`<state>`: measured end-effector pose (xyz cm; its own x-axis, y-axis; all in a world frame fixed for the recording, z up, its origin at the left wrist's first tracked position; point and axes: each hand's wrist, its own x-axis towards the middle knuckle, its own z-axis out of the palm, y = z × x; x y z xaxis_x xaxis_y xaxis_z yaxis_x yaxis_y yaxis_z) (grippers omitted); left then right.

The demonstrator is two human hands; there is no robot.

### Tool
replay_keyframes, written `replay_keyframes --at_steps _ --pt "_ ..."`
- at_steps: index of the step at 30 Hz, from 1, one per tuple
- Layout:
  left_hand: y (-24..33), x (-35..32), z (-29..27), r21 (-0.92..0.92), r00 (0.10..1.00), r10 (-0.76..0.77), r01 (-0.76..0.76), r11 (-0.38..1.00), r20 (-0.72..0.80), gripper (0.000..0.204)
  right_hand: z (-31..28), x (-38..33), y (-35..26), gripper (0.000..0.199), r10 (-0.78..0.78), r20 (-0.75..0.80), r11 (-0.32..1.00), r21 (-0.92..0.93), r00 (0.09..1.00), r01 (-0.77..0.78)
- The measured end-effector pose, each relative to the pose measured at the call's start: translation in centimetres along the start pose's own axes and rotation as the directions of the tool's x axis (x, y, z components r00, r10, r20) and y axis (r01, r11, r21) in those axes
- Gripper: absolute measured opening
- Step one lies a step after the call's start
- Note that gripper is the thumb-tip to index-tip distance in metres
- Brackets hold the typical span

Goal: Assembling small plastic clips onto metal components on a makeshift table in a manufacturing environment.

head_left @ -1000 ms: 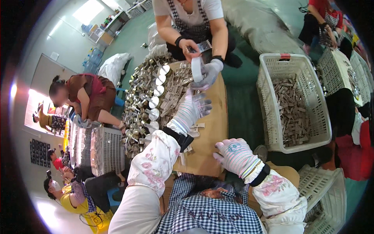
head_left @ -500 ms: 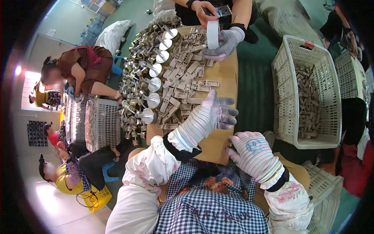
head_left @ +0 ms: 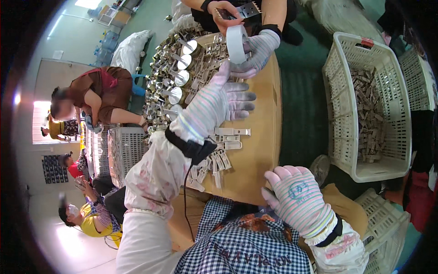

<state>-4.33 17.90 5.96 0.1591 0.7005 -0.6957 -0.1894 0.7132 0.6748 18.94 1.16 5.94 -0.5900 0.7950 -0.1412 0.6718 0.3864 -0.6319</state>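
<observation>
My left hand, in a striped knit glove, reaches over the cardboard-topped table with fingers spread and nothing in them. Under and beside it lie loose grey clip-like pieces; whether it touches them is hidden. A smaller cluster of these pieces lies nearer to me. Gloved the same way, my right hand hovers by the table's near right edge, fingers slightly bent, thumb apart, holding nothing visible. Across the table, a co-worker's gloved hand holds a white tape roll; their bare hand grips a toothed metal plate.
Shiny metal parts with stems and round discs crowd the table's left side. On the right, a white plastic basket contains more grey pieces. Stacked crates stand lower right. Co-workers sit at the left beside other crates.
My left hand has moved away from me and to the left, over the pieces. My right hand stays near the table edge. The co-worker's tape roll has shifted slightly left.
</observation>
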Motion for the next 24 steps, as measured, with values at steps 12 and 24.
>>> replay_keyframes --at_steps 12,24 --pt "-0.4 5.3 -1.0 0.172 0.993 0.120 -0.122 0.977 0.023 0.074 -1.5 -0.3 0.4 0.039 -0.001 -0.010 0.998 0.059 1.000 0.002" --pt "-0.4 4.2 -1.3 0.224 0.971 0.238 -0.237 0.945 0.019 0.086 -3.8 0.9 2.0 0.038 -0.041 -0.218 0.967 0.238 0.975 0.093"
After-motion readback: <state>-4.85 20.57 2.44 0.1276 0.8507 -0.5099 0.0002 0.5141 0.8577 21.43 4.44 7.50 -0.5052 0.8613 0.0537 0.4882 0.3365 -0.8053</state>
